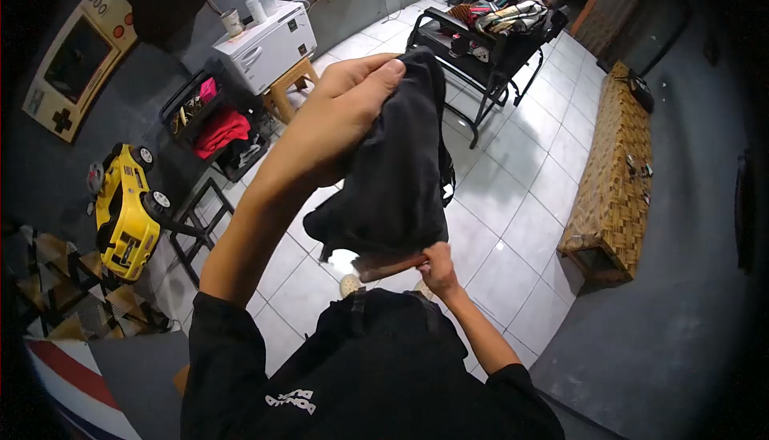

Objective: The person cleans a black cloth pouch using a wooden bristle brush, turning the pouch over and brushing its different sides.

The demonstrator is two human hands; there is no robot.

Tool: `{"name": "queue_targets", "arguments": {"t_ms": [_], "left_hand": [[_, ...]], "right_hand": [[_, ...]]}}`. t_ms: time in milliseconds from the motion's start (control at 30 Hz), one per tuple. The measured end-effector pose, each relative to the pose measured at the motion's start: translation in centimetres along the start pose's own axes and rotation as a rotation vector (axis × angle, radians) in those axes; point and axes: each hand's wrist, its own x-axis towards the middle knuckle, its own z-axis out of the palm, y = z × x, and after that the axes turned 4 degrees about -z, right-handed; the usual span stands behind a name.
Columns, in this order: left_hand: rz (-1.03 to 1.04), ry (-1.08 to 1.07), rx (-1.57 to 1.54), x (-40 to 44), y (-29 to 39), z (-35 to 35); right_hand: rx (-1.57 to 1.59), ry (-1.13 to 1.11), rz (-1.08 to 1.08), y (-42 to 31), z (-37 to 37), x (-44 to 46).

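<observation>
A black fabric bag point(392, 167) hangs in front of me, with what looks like a strap at its right edge. My left hand point(364, 91) is closed on its upper part, thumb on top, holding it up. Lower down, my right hand point(439, 270) grips the end of a brown wooden brush point(388, 268). The brush lies crosswise at the bag's lower edge, and its bristle side is blurred. I cannot tell whether it touches the fabric.
A white cabinet point(268, 47) and a dark crate point(212, 119) with red cloth stand to the left, near a yellow toy car point(128, 211). Ahead is a black metal-framed chair point(456, 63) bearing cloths. A woven bench point(609, 183) runs along the right wall.
</observation>
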Motion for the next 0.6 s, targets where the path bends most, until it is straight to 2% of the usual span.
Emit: {"name": "queue_targets", "arguments": {"t_ms": [67, 167, 233, 300, 333, 367, 400, 467, 567, 600], "left_hand": [[-0.018, -0.013, 0.016, 0.1, -0.1, 0.5], [-0.02, 0.003, 0.048, 0.0, 0.3, 1.8], [0.03, 0.057, 0.062, -0.3, 1.0, 2.6], [0.119, 0.132, 0.049, -0.4, 1.3, 3.7], [0.141, 0.14, 0.053, -0.6, 1.6, 3.8], [0.16, 0.148, 0.057, -0.9, 2.0, 4.0], [0.175, 0.157, 0.06, -1.2, 2.2, 4.1], [0.144, 0.166, 0.032, -1.5, 2.6, 3.7], [0.11, 0.169, 0.042, -1.5, 2.5, 2.7], [0.079, 0.165, 0.064, -1.5, 2.3, 2.3]], "right_hand": [[0.025, 0.382, -0.04, -2.7, -1.2, 5.2], [0.217, 0.553, 0.139, -5.1, -1.3, 8.4], [0.21, 0.459, 0.095, -5.2, -0.4, 8.6], [0.054, 0.228, -0.022, -2.6, 2.3, 5.3], [-0.006, 0.023, 0.01, -2.2, 2.8, 4.1], [0.014, -0.039, 0.021, -0.2, 5.4, 0.9], [-0.042, -0.263, 0.223, 0.0, 5.8, -1.0], [-0.326, -0.853, 0.547, 3.1, 7.7, -6.7], [-0.319, -0.839, 0.435, 3.8, 5.5, -9.3], [-0.226, -0.678, 0.38, 3.6, 5.1, -8.7]]}}
